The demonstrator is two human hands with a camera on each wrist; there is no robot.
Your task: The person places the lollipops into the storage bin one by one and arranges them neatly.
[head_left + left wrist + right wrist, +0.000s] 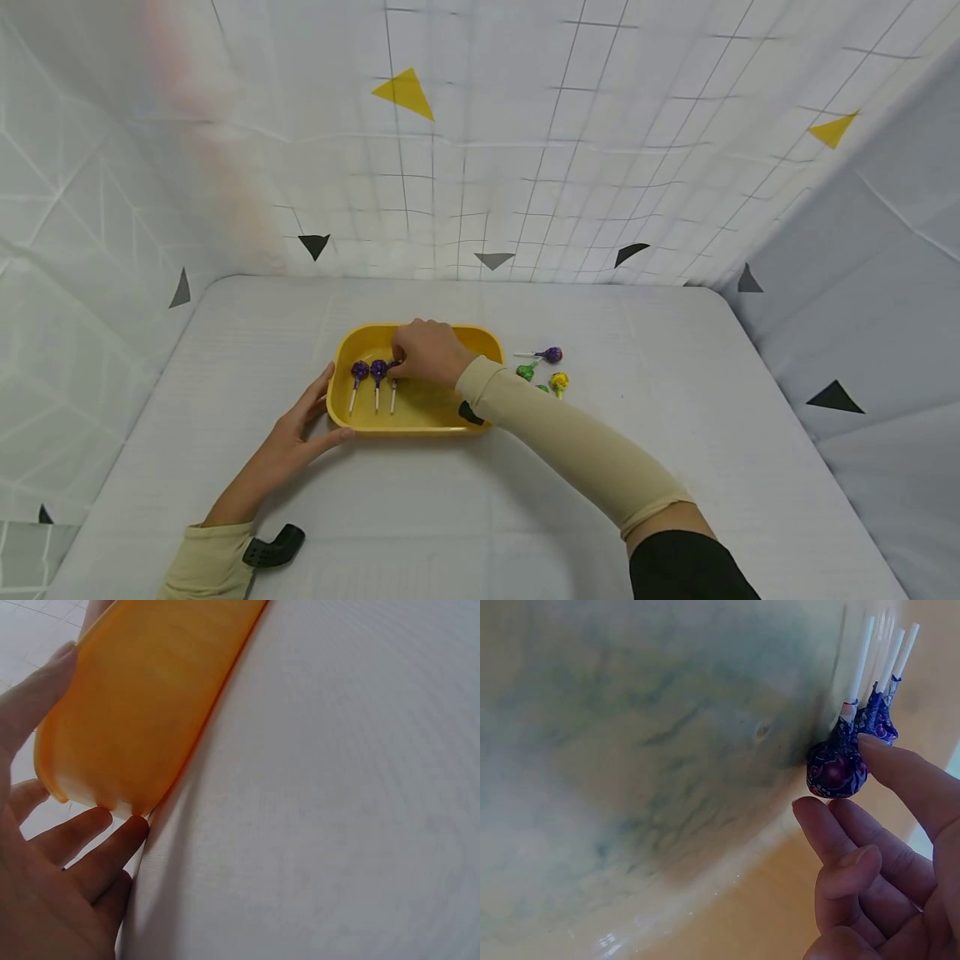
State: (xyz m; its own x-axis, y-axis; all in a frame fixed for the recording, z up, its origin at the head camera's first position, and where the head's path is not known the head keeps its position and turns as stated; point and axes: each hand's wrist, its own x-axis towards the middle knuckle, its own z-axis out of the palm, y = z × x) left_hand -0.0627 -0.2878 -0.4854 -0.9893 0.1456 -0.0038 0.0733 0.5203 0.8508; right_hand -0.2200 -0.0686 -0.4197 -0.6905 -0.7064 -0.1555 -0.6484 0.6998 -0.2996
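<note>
A yellow tray (420, 431) stands on the table, with three purple-wrapped lollipops lying side by side in its left part, white sticks toward the person. At the third lollipop (836, 769) is my right hand (431, 350): thumb on the wrapped head, index and middle fingertips against its lower side. From above, that hand covers most of this head. The other two, a left lollipop (359, 372) and a middle lollipop (378, 371), lie free of the fingers. My left hand (292, 442) steadies the tray's left end, with extended fingertips touching the end wall (124, 802) and the thumb along the near side.
Right of the tray lie a purple lollipop (553, 355), a green lollipop (526, 372), a yellow lollipop (558, 382) and another green lollipop (542, 388), partly behind the right sleeve (570, 442). White sheets (495, 192) rise behind and beside the table (465, 517).
</note>
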